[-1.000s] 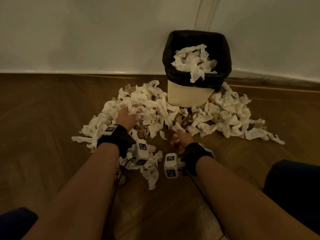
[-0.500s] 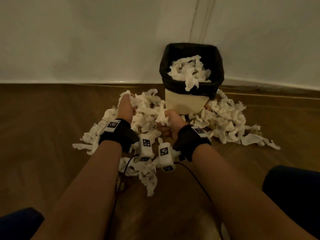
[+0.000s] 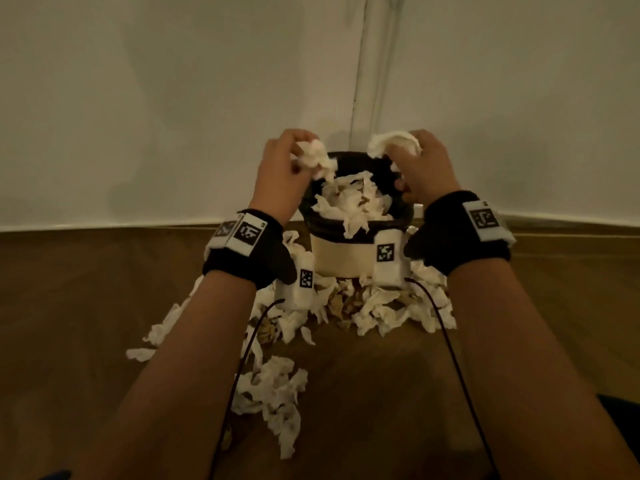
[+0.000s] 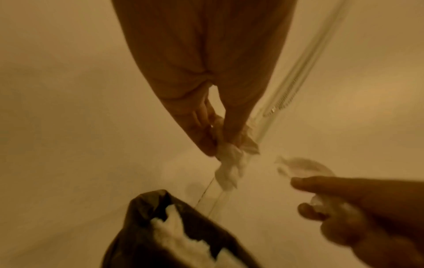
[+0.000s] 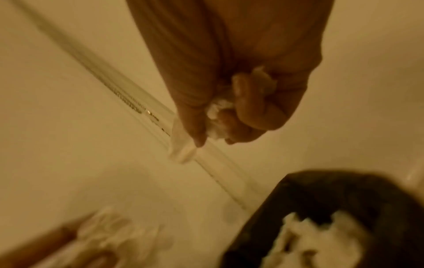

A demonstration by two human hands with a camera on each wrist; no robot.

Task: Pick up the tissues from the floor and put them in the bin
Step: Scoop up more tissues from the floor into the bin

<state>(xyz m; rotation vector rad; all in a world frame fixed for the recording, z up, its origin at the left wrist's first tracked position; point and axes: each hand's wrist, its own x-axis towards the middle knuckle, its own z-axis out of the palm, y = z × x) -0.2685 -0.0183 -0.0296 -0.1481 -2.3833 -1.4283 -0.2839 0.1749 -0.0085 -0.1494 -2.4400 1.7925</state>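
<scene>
Both my hands above the black-lined cream bin (image 3: 346, 252), mid-frame.

My left hand (image 3: 282, 174) pinches a crumpled white tissue wad (image 3: 317, 161); my right hand (image 3: 420, 168) clutches another white tissue clump (image 3: 393, 142), both just over the tissue-filled opening.

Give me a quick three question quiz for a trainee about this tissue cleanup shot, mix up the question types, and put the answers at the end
1. True or false: both hands hold tissues above the bin.
2. Multiple choice: the black liner is A) lying on the floor, B) folded over the bin's rim, C) held in the left hand.
3. Short answer: where do the remaining loose tissues lie?

Key
1. True. The left hand grips a wad of tissue and the right hand grips another wad, both above the opening.
2. B.
3. On the wooden floor, as a floor pile around the bin's base and trailing toward the camera.
</scene>
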